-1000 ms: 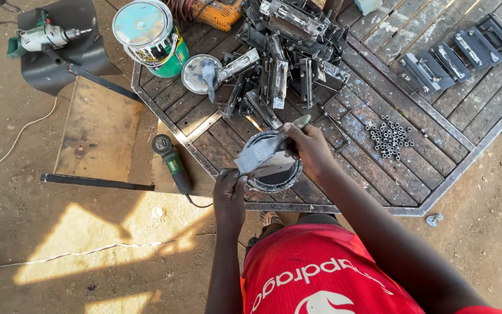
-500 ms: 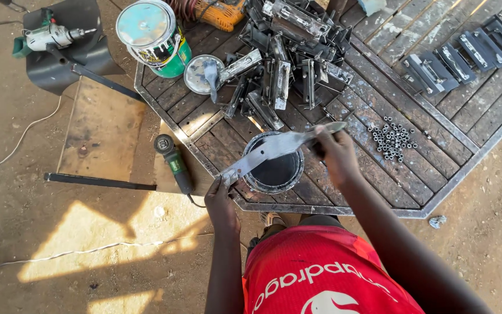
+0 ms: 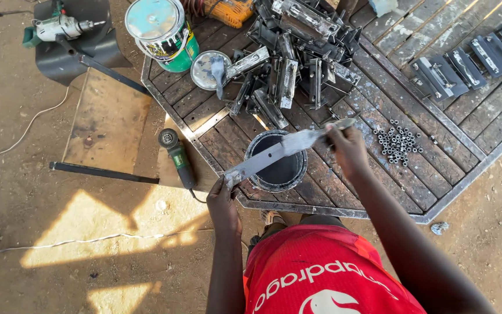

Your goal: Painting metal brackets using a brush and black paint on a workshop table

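A long flat grey metal strip point(image 3: 283, 150) stretches across the top of an open tin of dark paint point(image 3: 276, 166) on the metal-framed wooden table point(image 3: 379, 192). My left hand point(image 3: 223, 200) grips the strip's lower left end, just off the table's edge. My right hand point(image 3: 347, 148) holds its upper right end, pinched between the fingers. The strip looks wet with grey paint.
A heap of grey metal brackets point(image 3: 297, 52) lies behind the tin, beside a lid with a brush point(image 3: 210, 68) and a closed paint can point(image 3: 161, 32). Small nuts point(image 3: 399, 141) sit right of my hand. An angle grinder point(image 3: 176, 157), a drill point(image 3: 59, 26) and cables lie on the ground.
Both hands have drawn apart: the strip, held bunched over the tin a second ago, now lies stretched out across it, the right hand farther right.
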